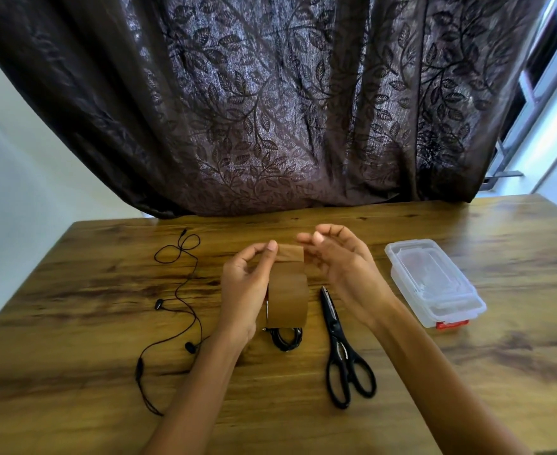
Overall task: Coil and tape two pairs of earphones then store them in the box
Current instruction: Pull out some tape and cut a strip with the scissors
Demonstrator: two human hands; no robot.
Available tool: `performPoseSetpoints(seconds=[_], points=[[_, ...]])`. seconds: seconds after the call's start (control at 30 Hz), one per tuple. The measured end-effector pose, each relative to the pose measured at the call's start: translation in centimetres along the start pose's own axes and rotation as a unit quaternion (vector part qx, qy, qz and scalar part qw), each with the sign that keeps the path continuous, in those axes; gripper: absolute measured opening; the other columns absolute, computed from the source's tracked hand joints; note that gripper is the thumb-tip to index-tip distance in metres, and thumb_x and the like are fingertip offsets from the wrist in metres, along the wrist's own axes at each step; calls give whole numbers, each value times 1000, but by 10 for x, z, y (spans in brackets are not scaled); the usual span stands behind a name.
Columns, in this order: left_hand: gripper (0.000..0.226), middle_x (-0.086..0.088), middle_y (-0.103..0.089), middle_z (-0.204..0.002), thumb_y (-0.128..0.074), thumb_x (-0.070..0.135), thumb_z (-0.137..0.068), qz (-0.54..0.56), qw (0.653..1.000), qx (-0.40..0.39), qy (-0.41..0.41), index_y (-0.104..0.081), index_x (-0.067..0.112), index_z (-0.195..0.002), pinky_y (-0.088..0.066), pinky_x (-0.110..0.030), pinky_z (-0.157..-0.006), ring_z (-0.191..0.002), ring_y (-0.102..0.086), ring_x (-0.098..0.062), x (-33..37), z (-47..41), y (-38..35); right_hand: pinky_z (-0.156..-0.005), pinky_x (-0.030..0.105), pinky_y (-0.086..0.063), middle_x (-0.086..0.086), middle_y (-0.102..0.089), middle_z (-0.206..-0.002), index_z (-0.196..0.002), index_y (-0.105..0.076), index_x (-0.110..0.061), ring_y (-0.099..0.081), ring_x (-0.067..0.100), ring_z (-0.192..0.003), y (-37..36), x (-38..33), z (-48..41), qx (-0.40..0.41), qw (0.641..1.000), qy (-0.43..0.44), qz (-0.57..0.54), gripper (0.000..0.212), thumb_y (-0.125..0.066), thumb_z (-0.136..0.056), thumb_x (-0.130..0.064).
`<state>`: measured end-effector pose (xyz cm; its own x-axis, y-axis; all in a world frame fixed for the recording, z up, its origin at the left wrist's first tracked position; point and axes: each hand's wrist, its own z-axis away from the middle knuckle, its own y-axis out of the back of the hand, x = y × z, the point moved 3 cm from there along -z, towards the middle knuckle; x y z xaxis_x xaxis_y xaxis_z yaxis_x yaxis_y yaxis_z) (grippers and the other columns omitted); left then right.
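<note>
Holding the brown tape roll (288, 297) up with the left hand (244, 284). Right hand (343, 264) curled just beside its top; cannot tell if pinching. Coiled earphones (285, 339) just near of the roll. Scissors (339, 343) right of it, pointing far.

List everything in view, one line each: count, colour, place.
Tape roll: one, brown, table centre, between the hands.
Coiled earphones: one pair, black, on the table at the roll's near side.
Loose earphones: one pair, black, sprawled on the table's left.
Scissors: one, black, right of the roll.
Box: one, clear, red latch, lid on, table's right.
Table: one, brown wood.
Curtain: one, dark brown, leaf-patterned, behind the table.
Left hand: grips the roll.
Right hand: fingers curled beside the roll's top; contact unclear.
</note>
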<state>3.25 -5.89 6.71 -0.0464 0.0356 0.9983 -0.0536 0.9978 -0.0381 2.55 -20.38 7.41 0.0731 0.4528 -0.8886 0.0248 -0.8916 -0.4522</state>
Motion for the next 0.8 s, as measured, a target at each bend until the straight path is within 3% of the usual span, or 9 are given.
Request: performPoseSetpoints(seconds=[0.1,0.17,0.33,0.53,0.67,0.8], points=[[13,8,-64,-66,-58,33,-88,-3,1000,22,10,-67,28,-79,-46,-24,-53,-58,-57,-1,-1,-2,2,-88,33,-51,12,-66,-102,-103,-53,-9,-64,22,-96,17,7,4,68,995,-16,66,25,-62,-81,-17],[14,11,-64,-65,-59,34,-88,-2,1000,25,14,-67,29,-77,-46,-25,-56,-58,-56,0,-1,-4,3,-80,29,-51,10,-64,-98,-97,-55,-12,-63,21,-92,36,21,9,117,976,-46,178,12,-61,-86,-14],[17,9,-64,-66,-59,35,-87,0,999,27,25,-67,31,-73,-46,-31,-60,-67,-57,-11,-3,-5,2,-64,16,-43,-2,-61,-87,-91,-54,-16,-58,12,-81,78,58,38,135,915,-116,361,7,-60,-88,-15],[17,15,-67,-66,-59,33,-88,-2,1000,20,25,-67,31,-73,-48,-26,-67,-65,-59,2,-12,-2,0,-65,27,-52,-1,-62,-80,-91,-53,-15,-62,15,-74,99,87,71,114,805,-158,560,19,-68,-83,-23],[17,17,-67,-64,-59,34,-88,0,999,17,42,-67,32,-73,-48,-28,-66,-61,-59,6,-18,0,-2,-57,20,-50,-8,-56,-81,-95,-48,-20,-58,8,-70,94,98,87,80,736,-145,656,35,-71,-77,-40],[14,13,-67,-73,-58,34,-88,-2,999,15,47,-67,31,-77,-48,-26,-66,-69,-60,0,-22,3,-4,-61,27,-56,-1,-63,-91,-104,-48,-17,-63,14,-74,89,106,92,80,710,-142,685,34,-66,-83,-36]])
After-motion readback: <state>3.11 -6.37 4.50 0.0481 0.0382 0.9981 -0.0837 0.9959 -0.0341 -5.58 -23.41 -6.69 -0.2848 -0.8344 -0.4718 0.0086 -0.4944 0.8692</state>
